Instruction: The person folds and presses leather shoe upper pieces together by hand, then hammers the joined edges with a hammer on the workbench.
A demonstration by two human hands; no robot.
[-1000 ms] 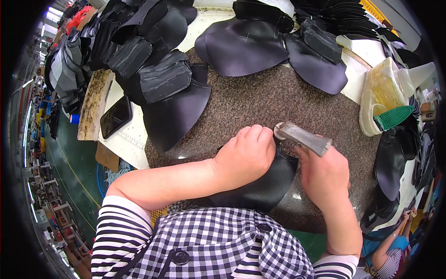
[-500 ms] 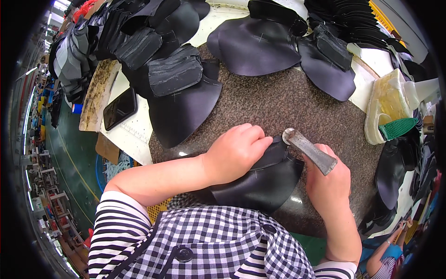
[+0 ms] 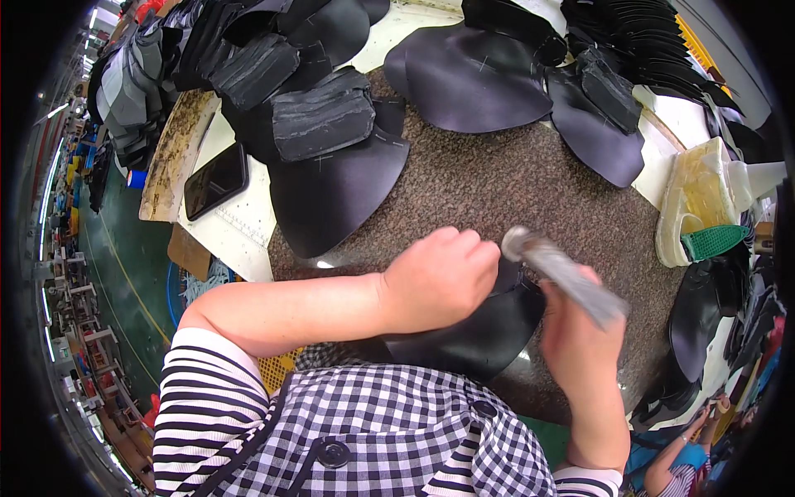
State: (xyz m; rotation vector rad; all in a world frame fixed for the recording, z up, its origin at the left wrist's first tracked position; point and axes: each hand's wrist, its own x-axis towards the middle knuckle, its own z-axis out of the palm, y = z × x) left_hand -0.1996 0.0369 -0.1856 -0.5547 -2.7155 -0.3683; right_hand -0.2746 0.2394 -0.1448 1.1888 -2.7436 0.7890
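Observation:
My right hand point(image 3: 582, 340) is wrapped round the handle of a hammer point(image 3: 567, 273). The metal hammer head, smeared by motion, hangs over the upper edge of a black leather piece point(image 3: 476, 335). That curved piece lies on the speckled stone slab point(image 3: 489, 186) close to my body. My left hand point(image 3: 440, 280) is closed, its curled fingers at the piece's upper edge beside the hammer head. What the left fingertips grip is mostly hidden under the hand.
Black leather pieces point(image 3: 476, 79) with stacked dark strips point(image 3: 323, 116) lie along the slab's far side. A phone point(image 3: 217, 182) rests at left. At right stands a yellowed glue container point(image 3: 696, 195) with a green brush point(image 3: 714, 242). Another person's arm point(image 3: 675, 460) shows lower right.
The hammer has swung slightly and its head now sits tilted and blurred. My left hand has shifted a little right along the leather edge. The whole view has moved slightly.

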